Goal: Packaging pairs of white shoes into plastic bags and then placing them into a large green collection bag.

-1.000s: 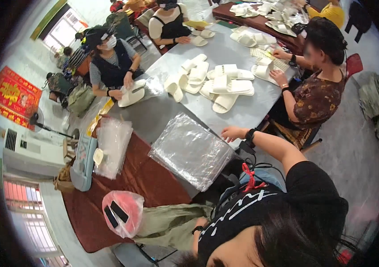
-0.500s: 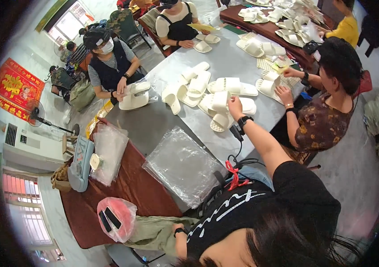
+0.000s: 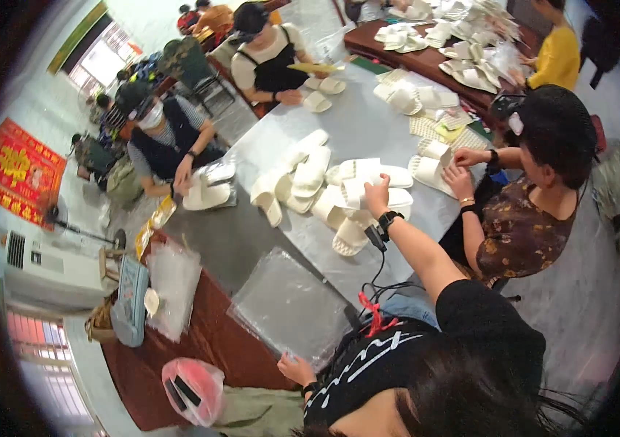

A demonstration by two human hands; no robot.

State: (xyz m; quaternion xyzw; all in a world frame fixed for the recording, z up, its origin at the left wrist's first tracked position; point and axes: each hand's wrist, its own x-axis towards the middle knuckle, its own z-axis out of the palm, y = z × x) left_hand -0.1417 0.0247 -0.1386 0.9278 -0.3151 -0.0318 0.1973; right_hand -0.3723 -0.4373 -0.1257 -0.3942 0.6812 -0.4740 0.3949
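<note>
My right hand point(image 3: 377, 195) is stretched far out over the grey table point(image 3: 251, 240). Its fingers curl on a white slipper point(image 3: 357, 191) in the pile of white slippers point(image 3: 324, 189) at the table's middle. A black watch and a dangling cable sit at that wrist. My left hand point(image 3: 291, 368) lies close to my body at the near corner of a stack of clear plastic bags point(image 3: 288, 306). It touches the stack's edge, and its grip is too small to make out.
A person in a brown patterned top point(image 3: 521, 226) sits to my right handling slippers. Two more people point(image 3: 171, 146) sit across the table. A pink bag point(image 3: 190, 390), another bag stack point(image 3: 171, 280) and a patterned pouch point(image 3: 129, 302) lie on the brown cloth at left.
My right hand has moved from the table edge beside the plastic bags out to the slipper pile and come down on a slipper. My left hand has come into view at the bag stack.
</note>
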